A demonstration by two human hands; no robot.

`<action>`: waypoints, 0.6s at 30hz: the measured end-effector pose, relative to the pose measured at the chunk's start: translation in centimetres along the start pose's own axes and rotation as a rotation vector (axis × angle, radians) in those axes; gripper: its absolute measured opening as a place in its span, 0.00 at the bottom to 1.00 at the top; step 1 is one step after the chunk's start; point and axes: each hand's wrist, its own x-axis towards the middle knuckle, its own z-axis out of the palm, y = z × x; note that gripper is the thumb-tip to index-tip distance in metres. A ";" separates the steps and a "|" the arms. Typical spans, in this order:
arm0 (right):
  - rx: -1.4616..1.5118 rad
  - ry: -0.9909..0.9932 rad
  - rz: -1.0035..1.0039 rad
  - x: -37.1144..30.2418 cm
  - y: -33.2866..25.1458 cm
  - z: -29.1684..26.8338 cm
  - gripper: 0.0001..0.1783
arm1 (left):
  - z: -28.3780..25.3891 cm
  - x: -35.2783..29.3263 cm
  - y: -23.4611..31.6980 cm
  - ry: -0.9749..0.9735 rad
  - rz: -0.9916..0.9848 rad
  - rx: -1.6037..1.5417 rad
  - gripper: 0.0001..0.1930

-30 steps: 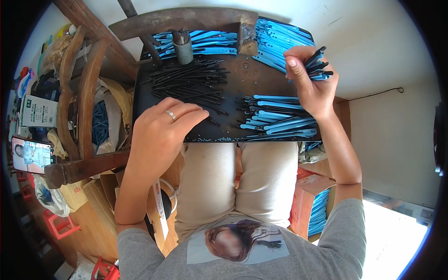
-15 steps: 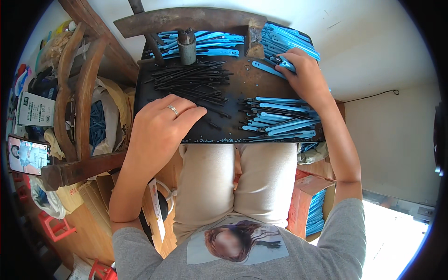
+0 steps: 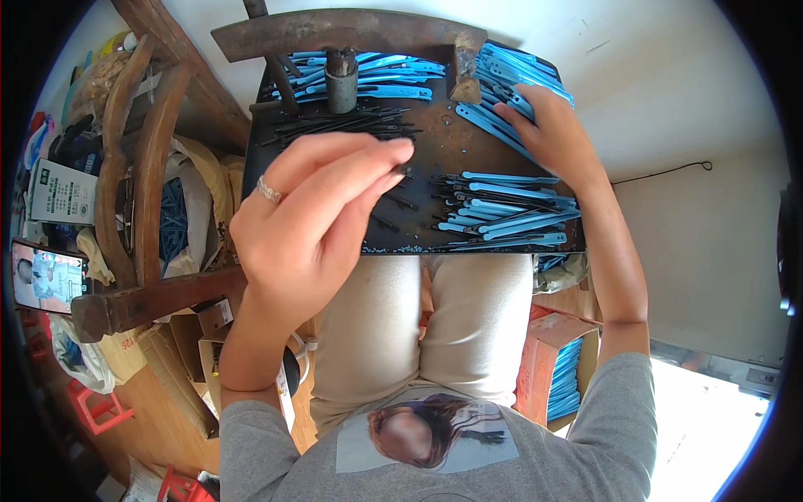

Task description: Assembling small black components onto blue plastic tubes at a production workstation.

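My left hand (image 3: 314,213) is raised over the near left of the dark tabletop (image 3: 435,151), thumb and fingers pinched together. A dark tip of a thin black plastic strip (image 3: 404,171) shows at the pinch; the rest is hidden by the hand. Behind it lies a loose pile of black strips (image 3: 360,123). At the far right my right hand (image 3: 556,134) is closed on a blue plastic strip (image 3: 519,104), beside a heap of blue strips (image 3: 519,67). Nearer me, strips of blue and black (image 3: 506,209) lie in a stack.
A rusty curved metal arm (image 3: 351,33) with a short post (image 3: 341,88) spans the table's back, over more blue strips (image 3: 397,90). A wooden frame (image 3: 159,289) and a phone (image 3: 50,276) stand left. A box of blue strips (image 3: 566,381) sits below right.
My left hand has risen from the black pile and moved right, its fingertips now pinched together. My right hand has shifted slightly right, still at the blue strips.
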 end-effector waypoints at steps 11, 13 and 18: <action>0.012 -0.194 0.074 0.9 -0.7 -0.9 0.17 | 5.6 0.4 -2.9 0.169 -0.075 -0.162 0.06; 0.004 -0.123 0.039 0.5 -0.4 -0.6 0.17 | 5.9 0.1 -3.2 0.129 -0.132 -0.165 0.06; 0.020 -0.199 0.112 0.9 -1.4 -1.5 0.16 | 6.0 0.0 -3.1 0.109 -0.212 -0.182 0.04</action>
